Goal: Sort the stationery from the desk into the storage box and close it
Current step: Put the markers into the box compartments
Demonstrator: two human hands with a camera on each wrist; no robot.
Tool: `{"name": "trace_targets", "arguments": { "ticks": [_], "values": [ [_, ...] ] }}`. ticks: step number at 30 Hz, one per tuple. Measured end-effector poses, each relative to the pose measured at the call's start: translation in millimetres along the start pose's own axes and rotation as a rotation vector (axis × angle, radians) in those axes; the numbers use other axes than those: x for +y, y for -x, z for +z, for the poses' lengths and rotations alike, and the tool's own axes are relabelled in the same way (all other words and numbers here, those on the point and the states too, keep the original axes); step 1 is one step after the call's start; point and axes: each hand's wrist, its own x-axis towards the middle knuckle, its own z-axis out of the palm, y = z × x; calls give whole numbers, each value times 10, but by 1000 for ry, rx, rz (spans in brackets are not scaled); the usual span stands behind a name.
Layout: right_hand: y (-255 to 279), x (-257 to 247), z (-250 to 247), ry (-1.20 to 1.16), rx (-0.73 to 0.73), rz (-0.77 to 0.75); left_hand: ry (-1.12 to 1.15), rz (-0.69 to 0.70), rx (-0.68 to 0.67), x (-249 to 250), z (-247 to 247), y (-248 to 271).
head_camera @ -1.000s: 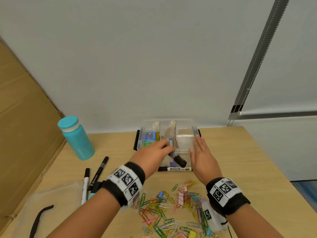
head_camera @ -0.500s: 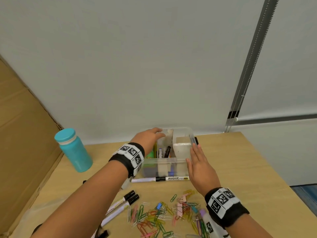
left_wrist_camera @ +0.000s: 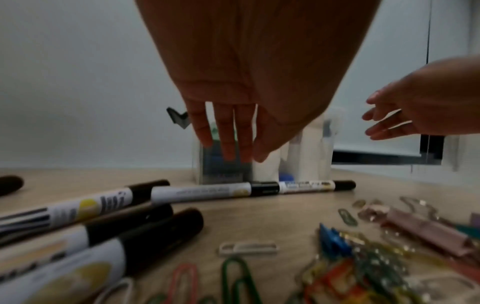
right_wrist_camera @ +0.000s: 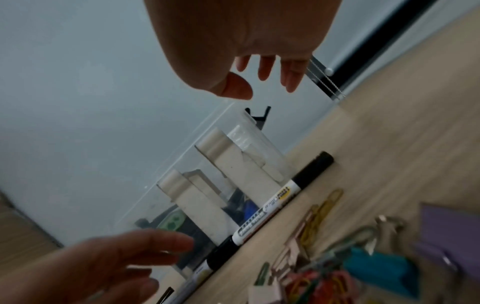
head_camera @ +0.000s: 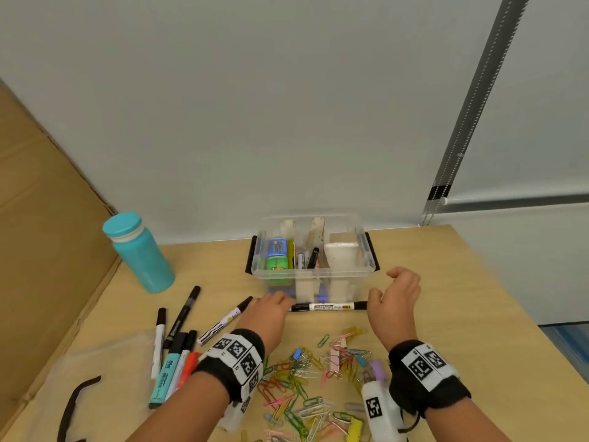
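The clear storage box (head_camera: 367, 250) stands open at the back of the desk, with cardboard dividers and a few markers upright inside. A black-and-white marker (head_camera: 331, 306) lies along its front wall. My left hand (head_camera: 274, 306) hovers just in front of the box with straight fingers (left_wrist_camera: 228, 133), holding nothing, above a second marker (left_wrist_camera: 202, 192). To the right of the box my right hand (head_camera: 395, 295) is raised and relaxed, empty. A pile of coloured paper clips (head_camera: 306, 381) lies between my wrists.
A teal bottle (head_camera: 138, 250) stands at the back left. Several markers (head_camera: 178, 349) lie left of my left wrist. A translucent lid (head_camera: 105, 371) with a black latch (head_camera: 78, 401) lies at the front left. Cardboard (head_camera: 41, 250) leans along the left edge.
My left hand let go of the black marker in the box's middle compartment and drew back to the desk in front. My right hand came off the box's right side.
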Motion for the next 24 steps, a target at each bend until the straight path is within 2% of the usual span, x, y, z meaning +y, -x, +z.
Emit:
{"name": "trace_targets", "arguments": {
  "ticks": [2,3,4,6,8,9,13,17,20,24],
  "values": [
    [7,101,61,15,-135,139,-32,-35,-83,-2,85,-51],
    [16,123,86,35,-252,165,-50,-39,-101,21,99,-73],
    [40,126,97,79,-369,130,-74,-39,-110,50,106,-96],
    [108,75,120,260,-535,-88,-123,-44,-121,113,105,-137],
    [166,1,210,407,-621,-318,-137,-68,-139,157,113,-166],
    [182,-23,273,454,-655,-384,-136,-81,-142,176,116,-178],
    [219,-76,450,673,-717,-460,-135,-112,-159,225,109,-202],
    [243,-90,456,827,-738,-482,-169,-132,-238,227,110,-193],
    [221,-115,358,795,-704,-570,-174,-110,-247,221,106,-171],
    [169,-389,34,546,-614,-703,-161,-52,-195,186,100,-91]
  ]
}}
